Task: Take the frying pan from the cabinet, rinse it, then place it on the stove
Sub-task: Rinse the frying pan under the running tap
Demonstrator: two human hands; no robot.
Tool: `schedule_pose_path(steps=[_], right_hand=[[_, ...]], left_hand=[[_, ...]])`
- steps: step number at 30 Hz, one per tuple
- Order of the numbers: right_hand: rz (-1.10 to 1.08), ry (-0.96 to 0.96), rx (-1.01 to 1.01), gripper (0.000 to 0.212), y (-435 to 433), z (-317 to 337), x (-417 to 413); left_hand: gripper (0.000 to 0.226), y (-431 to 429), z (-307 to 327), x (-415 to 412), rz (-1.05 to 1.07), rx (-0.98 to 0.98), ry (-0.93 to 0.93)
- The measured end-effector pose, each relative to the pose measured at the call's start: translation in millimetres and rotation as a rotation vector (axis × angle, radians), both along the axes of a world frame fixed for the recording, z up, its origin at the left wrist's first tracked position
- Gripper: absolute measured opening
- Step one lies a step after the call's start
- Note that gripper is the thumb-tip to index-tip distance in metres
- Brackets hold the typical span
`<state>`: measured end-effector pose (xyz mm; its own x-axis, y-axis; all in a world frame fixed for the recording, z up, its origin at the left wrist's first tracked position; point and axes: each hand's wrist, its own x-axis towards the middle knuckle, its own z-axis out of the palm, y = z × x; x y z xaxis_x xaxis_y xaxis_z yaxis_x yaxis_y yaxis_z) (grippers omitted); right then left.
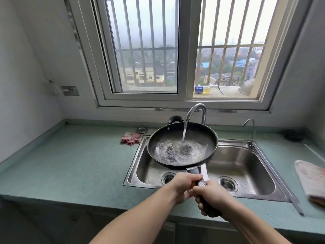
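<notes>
A black frying pan (175,134) hangs level over the left basin of the steel double sink (263,166). Water runs from the curved faucet (195,111) into the pan and froths over its bottom. My left hand (184,185) grips the pan's dark handle close to the pan. My right hand (212,196) grips the same handle further back, near its end. The two hands touch each other. No stove is in view.
A pink rag (131,138) and a round metal sink plug (142,130) lie on the green counter left of the sink. A small second tap (250,131) stands at the sink's back right. A folded cloth (311,180) lies at the right edge. A barred window is behind.
</notes>
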<state>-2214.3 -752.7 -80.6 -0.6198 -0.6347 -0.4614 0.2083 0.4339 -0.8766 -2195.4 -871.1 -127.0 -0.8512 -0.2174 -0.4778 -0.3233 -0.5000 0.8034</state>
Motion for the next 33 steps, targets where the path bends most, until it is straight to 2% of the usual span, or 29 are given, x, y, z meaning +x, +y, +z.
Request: schedule_pose_path(steps=[8, 13, 17, 20, 23, 28, 30, 33], right_hand=[[0.089, -0.025, -0.011, 0.026, -33.0, -5.8, -43.2], [0.176, -0.047, 0.001, 0.03, -42.0, -6.4, -35.6], [0.154, -0.107, -0.024, 0.029, -32.5, -2.4, -12.7], [0.112, -0.088, -0.012, 0.03, -20.9, -1.9, 3.7], [0.084, -0.072, 0.008, 0.03, -11.0, 4.7, 10.0], [0.048, -0.042, -0.008, 0.03, -15.7, 9.4, 0.0], [0.045, -0.047, -0.03, 0.028, -25.3, 8.7, -6.3], [0.072, -0.054, -0.052, 0.026, -43.3, 7.6, -14.5]], left_hand=[[0.025, -31.5, -1.4, -31.7, 0.088, -0.099, -0.042], [0.019, -46.2, -9.0, -17.5, 0.094, -0.174, -0.08], [0.009, -38.9, -13.3, 3.0, 0.071, -0.147, -0.072], [0.019, -26.1, -16.5, 13.5, 0.023, -0.124, -0.073], [0.011, -15.8, -16.6, 14.4, -0.006, -0.086, -0.046], [0.011, -18.3, -4.6, 1.0, -0.01, -0.115, 0.036], [0.01, -26.8, -0.3, -3.4, 0.014, -0.146, 0.029], [0.02, -44.2, 5.5, -5.7, 0.021, -0.199, -0.001]])
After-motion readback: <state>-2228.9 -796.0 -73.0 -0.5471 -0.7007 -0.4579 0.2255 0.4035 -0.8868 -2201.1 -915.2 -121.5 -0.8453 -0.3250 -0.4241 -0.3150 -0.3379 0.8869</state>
